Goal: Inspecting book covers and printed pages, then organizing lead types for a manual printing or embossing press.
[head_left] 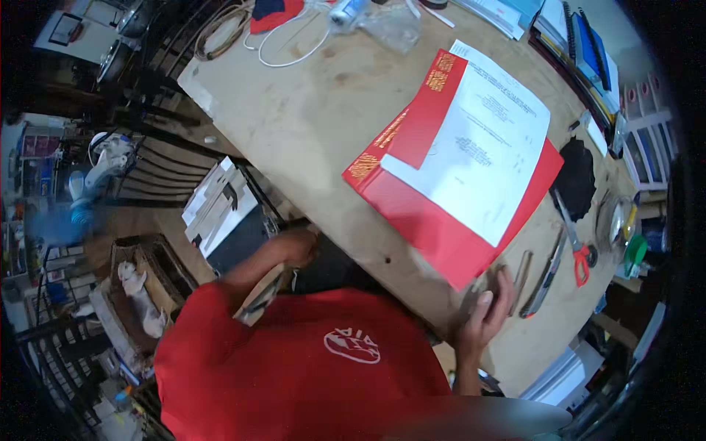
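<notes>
My right hand (491,312) rests at the table's near edge, fingers stretched out, close to the lower corner of a red folder (412,224). A white printed sheet (478,147) lies over that folder and a second red folder (434,110). Down on the left, beside the table, my left hand (300,248) is curled closed; what it may hold is hidden. Near it, a stack of papers (220,202) sits on a dark surface. Right of my right hand lie a utility knife (544,275), a slim metal tool (523,273) and scissors with orange handles (581,261).
The wooden table (287,125) carries a coiled cable (224,33), a clear plastic bag (393,29) and a black cloth-like piece (577,178). Notebooks (588,48) stand along the right side. At left are a dark slatted chair (158,173) and a box (173,272) holding a white animal (140,298).
</notes>
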The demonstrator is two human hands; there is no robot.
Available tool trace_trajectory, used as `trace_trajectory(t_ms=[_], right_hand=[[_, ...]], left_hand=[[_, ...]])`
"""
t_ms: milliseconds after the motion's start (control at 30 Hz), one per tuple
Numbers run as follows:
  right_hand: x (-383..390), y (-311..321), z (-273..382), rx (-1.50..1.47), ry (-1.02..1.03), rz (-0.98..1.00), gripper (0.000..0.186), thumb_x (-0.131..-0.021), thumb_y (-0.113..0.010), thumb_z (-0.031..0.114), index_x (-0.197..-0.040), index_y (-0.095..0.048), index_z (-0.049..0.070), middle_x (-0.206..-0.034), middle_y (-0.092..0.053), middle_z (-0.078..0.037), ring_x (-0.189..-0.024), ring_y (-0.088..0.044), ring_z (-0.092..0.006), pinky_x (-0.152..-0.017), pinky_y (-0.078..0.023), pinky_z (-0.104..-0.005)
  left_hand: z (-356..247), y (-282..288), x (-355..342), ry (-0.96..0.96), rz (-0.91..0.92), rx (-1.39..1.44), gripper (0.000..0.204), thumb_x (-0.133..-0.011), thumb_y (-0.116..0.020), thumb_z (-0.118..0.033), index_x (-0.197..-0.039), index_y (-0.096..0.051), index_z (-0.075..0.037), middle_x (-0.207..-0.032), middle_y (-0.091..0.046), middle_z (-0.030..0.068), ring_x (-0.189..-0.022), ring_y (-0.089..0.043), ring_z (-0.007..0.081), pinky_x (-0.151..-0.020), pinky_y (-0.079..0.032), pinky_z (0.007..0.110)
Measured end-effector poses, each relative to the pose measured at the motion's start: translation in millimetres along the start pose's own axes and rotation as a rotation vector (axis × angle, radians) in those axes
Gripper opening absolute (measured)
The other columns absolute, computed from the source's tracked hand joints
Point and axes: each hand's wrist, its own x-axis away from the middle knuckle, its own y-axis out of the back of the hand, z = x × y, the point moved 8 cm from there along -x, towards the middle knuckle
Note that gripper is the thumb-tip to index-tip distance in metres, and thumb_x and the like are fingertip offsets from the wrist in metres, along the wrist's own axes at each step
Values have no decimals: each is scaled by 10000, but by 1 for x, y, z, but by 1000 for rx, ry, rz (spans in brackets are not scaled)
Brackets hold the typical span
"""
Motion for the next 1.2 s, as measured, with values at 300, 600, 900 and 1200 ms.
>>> trace_trajectory(t_ms=[300,600,900,1200], right_hand=[[-9,2,42,-21,-60,-272,428,-1030,-593,260,-1357,-584,-16,-1426,-558,-198,-1365,-488,-323,-1155,-344,-433],[-61,-68,81,602,122,97,587,-1004,-520,516,-1435,-567,121,-1570,-445,-155,-1464,-378,-355,-1189,-216,-616],[-97,-24,82,503,225,-164,646,-1041,-461,526,-1423,-556,13,-1470,-517,-261,-1373,-469,-422,-1178,-317,-485],[-36,-96,123,-732,-22,134,262,-1006,-681,268,-1146,-614,57,-1013,-666,-34,-881,-633,-124,-820,-536,-356]], left_hand=[[-95,265,114,-488,-979,864,380,-880,-811,-316,-1119,-753,-26,-963,-762,84,-849,-730,161,-754,-576,292],[-111,350,8,-386,-977,583,632,-781,-827,-466,-1143,-724,42,-943,-754,217,-928,-733,377,-873,-568,471],[-55,325,88,-739,-967,1336,386,-928,-756,-172,-1231,-676,52,-992,-742,98,-861,-689,105,-746,-558,249],[-111,191,144,-721,-641,951,335,-925,-776,-234,-1207,-743,-58,-1004,-747,26,-882,-648,57,-786,-526,244]])
